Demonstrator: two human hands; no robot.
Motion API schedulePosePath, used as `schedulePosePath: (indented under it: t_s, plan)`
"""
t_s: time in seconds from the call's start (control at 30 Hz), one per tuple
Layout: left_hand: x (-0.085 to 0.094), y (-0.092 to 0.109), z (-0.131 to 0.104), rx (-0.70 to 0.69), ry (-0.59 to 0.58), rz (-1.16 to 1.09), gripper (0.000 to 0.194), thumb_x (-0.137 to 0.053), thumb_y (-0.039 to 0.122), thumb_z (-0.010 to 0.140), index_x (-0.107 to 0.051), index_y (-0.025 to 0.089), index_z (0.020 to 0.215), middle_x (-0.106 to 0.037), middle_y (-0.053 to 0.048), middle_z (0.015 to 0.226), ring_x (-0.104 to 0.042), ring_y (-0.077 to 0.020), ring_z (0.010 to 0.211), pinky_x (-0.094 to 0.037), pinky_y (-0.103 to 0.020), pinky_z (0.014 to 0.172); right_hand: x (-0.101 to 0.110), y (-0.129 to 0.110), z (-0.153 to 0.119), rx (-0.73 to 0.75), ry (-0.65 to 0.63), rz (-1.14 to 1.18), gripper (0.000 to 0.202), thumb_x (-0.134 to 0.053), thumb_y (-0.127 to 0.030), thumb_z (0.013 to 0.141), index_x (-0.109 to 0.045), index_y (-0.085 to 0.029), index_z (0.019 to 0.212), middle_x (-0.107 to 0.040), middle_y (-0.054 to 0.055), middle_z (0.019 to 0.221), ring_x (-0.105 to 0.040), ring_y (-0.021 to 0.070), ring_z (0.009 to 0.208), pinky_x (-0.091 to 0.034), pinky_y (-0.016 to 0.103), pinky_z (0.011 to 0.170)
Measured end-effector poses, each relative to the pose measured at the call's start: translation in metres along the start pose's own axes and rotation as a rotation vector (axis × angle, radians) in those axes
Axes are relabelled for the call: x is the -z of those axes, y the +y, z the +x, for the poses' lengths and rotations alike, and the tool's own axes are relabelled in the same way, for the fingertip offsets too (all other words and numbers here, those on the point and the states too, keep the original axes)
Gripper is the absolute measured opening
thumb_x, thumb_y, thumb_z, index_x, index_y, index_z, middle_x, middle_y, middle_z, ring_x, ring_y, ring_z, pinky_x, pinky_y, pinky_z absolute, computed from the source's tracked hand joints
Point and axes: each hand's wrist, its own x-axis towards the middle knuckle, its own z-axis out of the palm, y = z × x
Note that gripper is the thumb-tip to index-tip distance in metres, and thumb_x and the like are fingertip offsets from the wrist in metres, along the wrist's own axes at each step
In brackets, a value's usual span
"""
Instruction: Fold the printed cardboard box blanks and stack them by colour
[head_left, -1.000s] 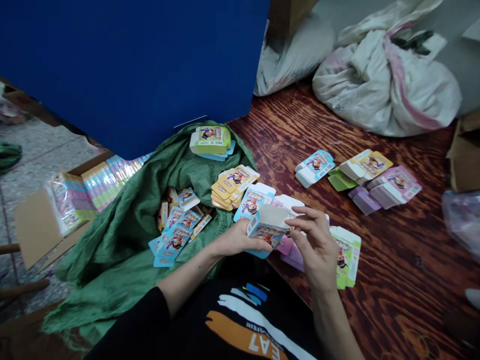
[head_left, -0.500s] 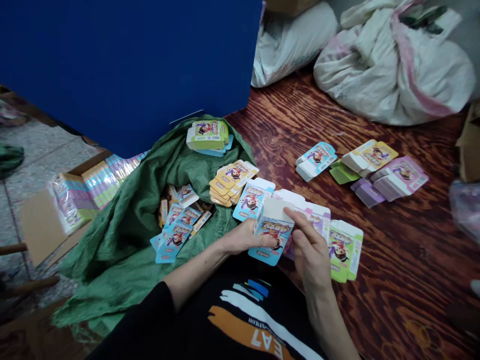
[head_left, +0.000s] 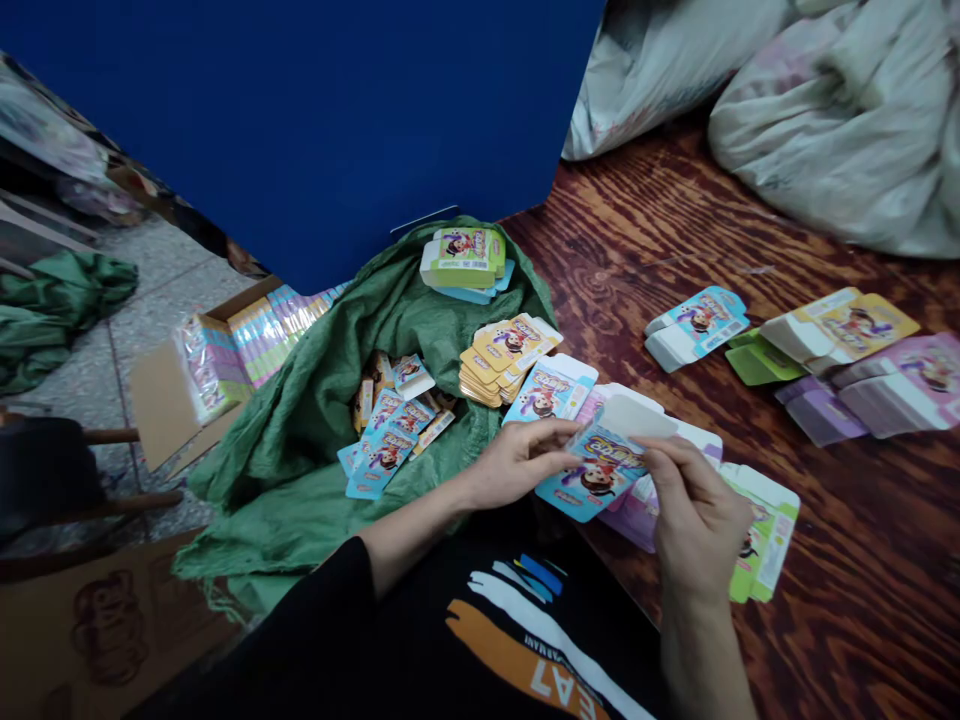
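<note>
A small blue card box (head_left: 592, 470) with a raised white flap is held between both hands over the table's near edge. My left hand (head_left: 525, 460) pinches its left side, and my right hand (head_left: 694, 510) grips its upper right edge with thumb and fingers. Beneath and behind it lie flat boxes: a blue one (head_left: 546, 390), purple ones (head_left: 637, 515) and green ones (head_left: 769, 530). Just left of these sits a stack of orange boxes (head_left: 510, 350). More blue boxes (head_left: 386, 450) rest in the folds of a green cloth sack (head_left: 300, 470).
Green boxes (head_left: 465, 255) top the sack. Blue (head_left: 697, 325), yellow (head_left: 855, 325) and purple stacks (head_left: 907, 385) stand on the wooden table (head_left: 637, 230). A blue panel (head_left: 300, 120) rises ahead, white sacks (head_left: 840, 150) behind. An open carton (head_left: 176, 400) holds wrapped packs at left.
The view has shifted left, so things appear further right. My right hand has closed on the box's upper right edge, and the box is now tilted. My left hand's grip has moved to its upper left side.
</note>
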Motion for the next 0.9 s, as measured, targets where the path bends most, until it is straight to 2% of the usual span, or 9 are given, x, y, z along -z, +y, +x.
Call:
schedulePosePath:
  t_s: [0.07, 0.13, 0.2, 0.23, 0.37, 0.47, 0.6, 0.8, 0.9]
  plan:
    - [0.002, 0.004, -0.004, -0.032, -0.021, 0.043, 0.061, -0.077, 0.038, 0.084, -0.061, 0.02, 0.14, -0.071, -0.006, 0.101, -0.069, -0.0157, 0.081, -0.054, -0.026, 0.074, -0.002, -0.001, -0.002, -0.06, 0.055, 0.074, 0.012, -0.073, -0.032, 0.088, -0.077, -0.024, 0.096, -0.071, 0.002, 0.086, -0.066, 0.0168, 0.079, -0.051, 0.028, 0.071]
    - [0.004, 0.011, -0.007, -0.06, -0.065, 0.141, 0.07, -0.076, 0.035, 0.086, -0.051, 0.027, 0.151, -0.07, -0.005, 0.108, -0.066, -0.0128, 0.075, -0.052, -0.023, 0.069, -0.003, -0.002, -0.004, -0.137, 0.079, 0.189, 0.03, -0.077, -0.03, 0.085, -0.072, -0.027, 0.114, -0.068, -0.001, 0.083, -0.063, 0.0144, 0.073, -0.05, 0.025, 0.067]
    - [0.006, 0.018, -0.009, -0.084, -0.126, 0.257, 0.066, -0.073, 0.031, 0.089, -0.051, 0.029, 0.151, -0.07, -0.004, 0.11, -0.063, -0.011, 0.072, -0.05, -0.023, 0.068, -0.001, -0.003, -0.005, -0.19, 0.021, 0.26, 0.042, -0.077, -0.029, 0.086, -0.067, -0.029, 0.126, -0.065, -0.003, 0.079, -0.06, 0.0127, 0.068, -0.049, 0.023, 0.063]
    - [0.007, 0.021, -0.009, -0.089, -0.153, 0.292, 0.06, -0.072, 0.029, 0.09, -0.054, 0.028, 0.147, -0.071, -0.004, 0.11, -0.062, -0.0112, 0.073, -0.051, -0.024, 0.07, 0.001, -0.003, -0.005, -0.197, -0.021, 0.265, 0.04, -0.076, -0.029, 0.087, -0.068, -0.029, 0.126, -0.064, -0.003, 0.078, -0.06, 0.0124, 0.068, -0.049, 0.023, 0.063]
    - [0.01, 0.022, -0.008, -0.052, -0.176, 0.28, 0.043, -0.076, 0.027, 0.086, -0.065, 0.023, 0.127, -0.07, -0.005, 0.111, -0.065, -0.0146, 0.082, -0.053, -0.025, 0.074, 0.013, -0.002, -0.004, -0.098, -0.188, 0.254, 0.012, -0.072, -0.026, 0.091, -0.075, -0.029, 0.102, -0.073, 0.001, 0.096, -0.069, 0.0159, 0.09, -0.055, 0.025, 0.079]
    - [0.008, 0.015, -0.009, -0.003, -0.131, 0.177, 0.051, -0.08, 0.03, 0.082, -0.058, 0.022, 0.128, -0.066, -0.004, 0.109, -0.067, -0.0132, 0.077, -0.052, -0.023, 0.066, 0.019, -0.002, -0.001, -0.047, -0.326, 0.298, 0.008, -0.072, -0.028, 0.091, -0.076, -0.029, 0.099, -0.076, 0.004, 0.11, -0.07, 0.0201, 0.108, -0.056, 0.03, 0.091]
    - [0.004, 0.008, -0.011, 0.044, -0.093, 0.124, 0.067, -0.082, 0.027, 0.08, -0.046, 0.026, 0.137, -0.064, -0.003, 0.109, -0.067, -0.0102, 0.07, -0.052, -0.022, 0.063, 0.019, -0.003, 0.002, -0.123, -0.328, 0.307, 0.008, -0.077, -0.032, 0.087, -0.073, -0.026, 0.083, -0.078, 0.003, 0.101, -0.072, 0.0192, 0.098, -0.057, 0.03, 0.086]
    - [0.007, 0.014, -0.01, 0.027, -0.17, 0.354, 0.07, -0.078, 0.024, 0.084, -0.046, 0.028, 0.145, -0.069, -0.004, 0.109, -0.07, -0.0153, 0.081, -0.056, -0.026, 0.071, 0.014, 0.0, 0.001, -0.347, -0.264, 0.249, 0.022, -0.087, -0.04, 0.073, -0.078, -0.023, 0.083, -0.075, 0.002, 0.076, -0.067, 0.0164, 0.068, -0.055, 0.027, 0.064]
    - [0.007, 0.015, -0.008, 0.022, -0.211, 0.361, 0.071, -0.077, 0.024, 0.086, -0.045, 0.028, 0.148, -0.069, -0.004, 0.108, -0.07, -0.0157, 0.082, -0.056, -0.027, 0.072, 0.017, 0.001, 0.005, -0.372, -0.235, 0.265, 0.025, -0.088, -0.044, 0.069, -0.077, -0.022, 0.074, -0.072, 0.002, 0.067, -0.063, 0.0149, 0.061, -0.052, 0.025, 0.057]
